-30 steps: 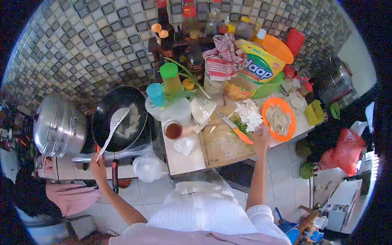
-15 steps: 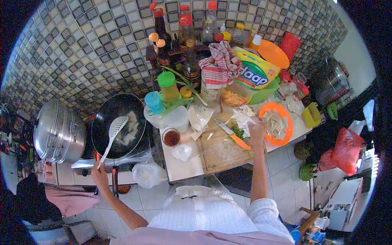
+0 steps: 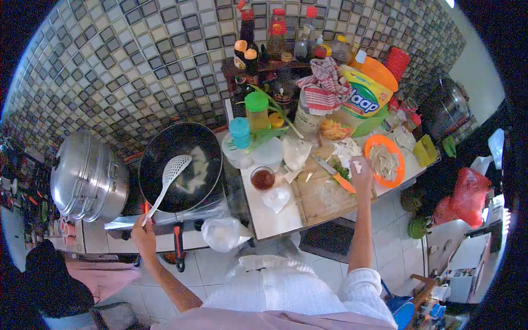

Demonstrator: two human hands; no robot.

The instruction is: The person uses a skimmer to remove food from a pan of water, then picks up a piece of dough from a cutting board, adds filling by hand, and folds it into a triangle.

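My left hand [image 3: 144, 236] grips the end of a white slotted spoon [image 3: 166, 181], whose perforated head is over the black wok [image 3: 152, 193]. Pale flat pieces [image 3: 197, 175] lie in the wok. At the right side of the wooden cutting board [image 3: 316, 204], my right hand [image 3: 361, 177] is closed, with a small white piece [image 3: 357, 165] showing at its fingertips. Similar white strips [image 3: 345, 149] are heaped just beyond it. An orange-handled knife [image 3: 344, 182] and chopped greens [image 3: 342, 169] lie beside this hand. To its right is an orange plate [image 3: 400, 171] with pale flat pieces on it.
A large metal steamer pot [image 3: 91, 176] stands left of the wok. Near the board are a glass of brown liquid [image 3: 263, 179], a clear plastic bag [image 3: 276, 199] and green-lidded container [image 3: 257, 110]. Bottles [image 3: 278, 33] line the tiled wall. Another plastic bag [image 3: 220, 234] hangs at the counter's front.
The view has swung left, so the wok, board and plate appear further right. Both hands stay at nearly the same places relative to the wok and the board.
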